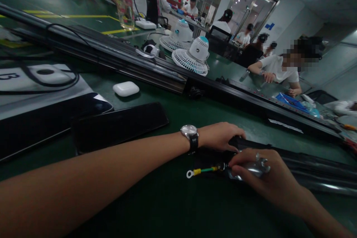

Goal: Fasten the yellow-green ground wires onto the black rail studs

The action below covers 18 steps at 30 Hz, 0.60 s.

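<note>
Silvery wrench (255, 168), right of lower centre, sits clasped in the right grip (279, 178): likely rigid, slick; hold mid-shank. Left grip (221, 136): cannot tell.

Left hand (221, 136) and right hand (269, 169), with both forearms (117, 169) bare along their visible length. The left wrist bears a watch (189, 131): round silver case, pale dial and black strap (194, 144) with a small, illegible light mark.

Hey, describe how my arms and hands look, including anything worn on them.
Your left hand and right hand wear no gloves, and no sleeves show. On the left wrist is a round silver watch with a black strap.
</note>
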Each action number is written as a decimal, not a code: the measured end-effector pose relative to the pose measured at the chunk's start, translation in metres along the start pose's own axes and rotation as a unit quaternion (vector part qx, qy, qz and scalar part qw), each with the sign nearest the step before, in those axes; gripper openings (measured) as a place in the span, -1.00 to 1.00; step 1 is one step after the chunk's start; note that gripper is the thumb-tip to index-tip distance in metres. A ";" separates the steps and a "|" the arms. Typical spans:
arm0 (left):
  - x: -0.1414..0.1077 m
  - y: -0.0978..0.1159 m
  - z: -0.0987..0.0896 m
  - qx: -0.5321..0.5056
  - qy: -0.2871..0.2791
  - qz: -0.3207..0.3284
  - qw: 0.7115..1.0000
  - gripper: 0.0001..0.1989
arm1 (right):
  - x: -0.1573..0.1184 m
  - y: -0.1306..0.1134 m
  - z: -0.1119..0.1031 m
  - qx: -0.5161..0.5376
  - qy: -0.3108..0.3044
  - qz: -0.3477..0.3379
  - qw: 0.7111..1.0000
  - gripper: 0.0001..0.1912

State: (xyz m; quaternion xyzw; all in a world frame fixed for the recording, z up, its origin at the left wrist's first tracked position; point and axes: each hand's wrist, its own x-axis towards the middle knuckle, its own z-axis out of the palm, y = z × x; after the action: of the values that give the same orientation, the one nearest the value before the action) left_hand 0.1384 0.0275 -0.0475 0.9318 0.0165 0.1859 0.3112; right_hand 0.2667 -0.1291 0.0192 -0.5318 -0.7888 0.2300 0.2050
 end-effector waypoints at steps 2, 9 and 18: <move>0.000 0.000 -0.001 0.002 -0.002 -0.001 1.000 -0.61 | 0.000 0.001 -0.001 -0.013 -0.015 -0.030 0.999 -0.92; -0.001 0.002 -0.004 0.003 -0.011 0.003 1.000 -0.64 | -0.002 -0.001 -0.014 -0.059 -0.052 -0.112 0.991 -0.84; -0.001 0.001 -0.002 0.005 -0.008 0.005 1.000 -0.62 | -0.004 0.005 -0.008 -0.026 -0.011 -0.064 0.998 -0.90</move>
State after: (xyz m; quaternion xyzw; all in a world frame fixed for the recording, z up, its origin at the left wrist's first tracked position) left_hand 0.1369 0.0277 -0.0450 0.9350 0.0101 0.1803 0.3052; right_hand 0.2767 -0.1300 0.0221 -0.4831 -0.8289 0.2021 0.1967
